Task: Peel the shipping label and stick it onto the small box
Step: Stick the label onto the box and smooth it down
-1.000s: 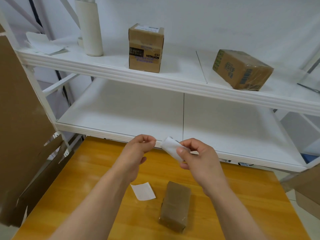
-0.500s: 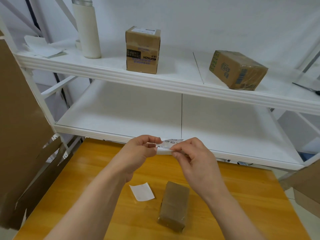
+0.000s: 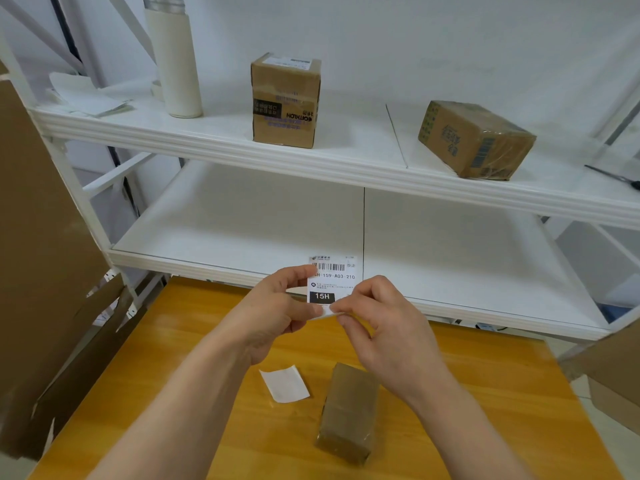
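A white shipping label (image 3: 334,280) with a barcode and a black "15H" block stands upright in the air above the table's far edge. My left hand (image 3: 277,313) pinches its left side and bottom edge. My right hand (image 3: 384,327) pinches its lower right corner, where a thin white layer bends away from the sheet. The small brown box (image 3: 349,412), wrapped in clear tape, lies on the orange wooden table (image 3: 485,393) below my right wrist. A blank white slip of paper (image 3: 285,382) lies on the table just left of the box.
A white shelf rack (image 3: 346,168) stands behind the table; its upper shelf holds a cardboard box (image 3: 285,102), a second taped box (image 3: 474,140), a white bottle (image 3: 176,60) and loose papers (image 3: 86,98). Flat cardboard (image 3: 45,237) leans at the left, more cardboard (image 3: 609,375) at the right.
The label was curled and showed its blank side; it has been turned upright and flattened with the print facing me. Both hands stayed on it, the right one shifting to the lower corner.
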A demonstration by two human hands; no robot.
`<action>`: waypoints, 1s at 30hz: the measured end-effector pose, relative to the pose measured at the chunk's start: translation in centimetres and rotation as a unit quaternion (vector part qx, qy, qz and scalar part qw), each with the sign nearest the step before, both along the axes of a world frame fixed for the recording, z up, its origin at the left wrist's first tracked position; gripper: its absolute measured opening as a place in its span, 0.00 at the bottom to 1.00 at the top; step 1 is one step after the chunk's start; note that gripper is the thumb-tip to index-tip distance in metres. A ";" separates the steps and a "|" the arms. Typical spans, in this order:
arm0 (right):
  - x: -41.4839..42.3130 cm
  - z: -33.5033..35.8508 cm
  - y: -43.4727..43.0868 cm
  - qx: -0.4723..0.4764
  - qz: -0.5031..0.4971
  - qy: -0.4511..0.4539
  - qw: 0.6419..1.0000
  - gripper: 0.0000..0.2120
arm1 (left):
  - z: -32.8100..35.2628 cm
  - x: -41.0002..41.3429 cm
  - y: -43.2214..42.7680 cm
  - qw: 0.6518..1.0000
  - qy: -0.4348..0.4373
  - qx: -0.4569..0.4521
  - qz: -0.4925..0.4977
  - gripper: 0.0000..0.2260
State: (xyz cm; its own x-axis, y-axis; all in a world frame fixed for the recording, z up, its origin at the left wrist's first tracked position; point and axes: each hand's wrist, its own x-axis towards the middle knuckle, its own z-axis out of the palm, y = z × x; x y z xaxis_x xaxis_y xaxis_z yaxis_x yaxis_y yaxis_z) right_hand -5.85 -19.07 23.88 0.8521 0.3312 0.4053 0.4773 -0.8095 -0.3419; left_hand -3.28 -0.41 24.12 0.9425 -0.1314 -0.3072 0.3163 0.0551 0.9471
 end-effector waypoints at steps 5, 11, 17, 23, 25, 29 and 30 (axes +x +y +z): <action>-0.4 0.3 0.0 0.033 -0.014 0.049 0.998 0.14 | 0.6 -0.4 -0.1 0.998 -0.038 0.034 -0.042 0.33; 0.4 1.0 -0.5 0.226 -0.099 0.137 0.959 0.05 | 0.9 -0.6 -0.2 0.994 -0.093 0.039 -0.043 0.34; 1.3 2.7 -1.4 0.312 -0.089 0.242 0.914 0.13 | 1.0 -0.8 -0.4 0.991 -0.115 0.025 -0.060 0.34; 1.5 3.0 -2.0 0.317 -0.020 0.332 0.888 0.32 | 0.7 -0.9 -0.2 0.991 -0.118 0.017 -0.065 0.35; 1.5 2.8 -2.0 0.316 -0.021 0.335 0.887 0.34 | 0.6 -1.0 -0.2 0.991 -0.119 0.014 -0.067 0.35; 1.5 2.3 -2.2 0.311 -0.024 0.346 0.885 0.36 | 0.5 -1.2 -0.4 0.991 -0.107 0.017 -0.072 0.36; 1.5 2.2 -2.2 0.307 -0.026 0.347 0.886 0.36 | 0.4 -1.2 -0.5 0.992 -0.103 0.018 -0.074 0.37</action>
